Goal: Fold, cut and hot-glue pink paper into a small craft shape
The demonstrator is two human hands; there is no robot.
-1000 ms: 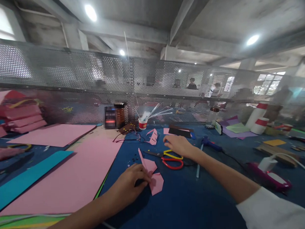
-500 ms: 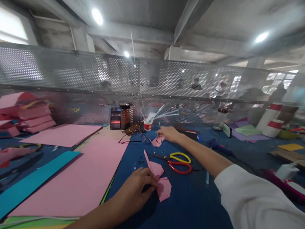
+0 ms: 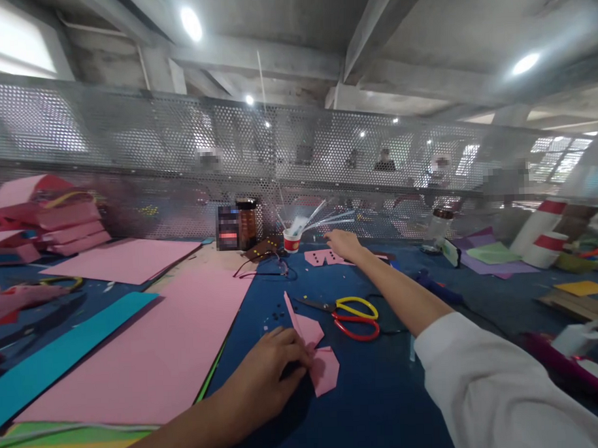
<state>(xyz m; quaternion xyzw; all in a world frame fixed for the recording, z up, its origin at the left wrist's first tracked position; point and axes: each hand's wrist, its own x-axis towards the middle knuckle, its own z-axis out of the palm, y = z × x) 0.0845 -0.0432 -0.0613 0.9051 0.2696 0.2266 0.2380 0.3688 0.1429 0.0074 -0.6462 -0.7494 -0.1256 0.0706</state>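
Note:
My left hand (image 3: pixel 279 362) rests on the blue tabletop, fingers pinched on a folded pink paper cutout (image 3: pixel 326 370) with angular lobes and a thin upright strip. Beyond it, my right hand (image 3: pixel 346 244) reaches forward with fingers extended and nothing visible in them. Just left of and below that hand lies a pink paper piece with black dots (image 3: pixel 324 257); its right end is partly covered by the hand. Scissors (image 3: pixel 354 317) with one yellow and one red handle lie between my hands, blades pointing left. Small black bits (image 3: pixel 278 314) are scattered near the scissor tips.
Large pink sheets (image 3: pixel 151 347) and a teal strip (image 3: pixel 72 349) cover the left side. Eyeglasses (image 3: pixel 266 272), a paper cup (image 3: pixel 292 240) of clear sticks and a brown jar (image 3: pixel 248 226) stand near the perforated screen (image 3: pixel 178 137). A blue glue gun (image 3: pixel 436 286) lies right.
My right hand has moved up and to the right, letting go of the dotted pink piece, which now lies flatter and farther back. My left hand stays on the folded cutout.

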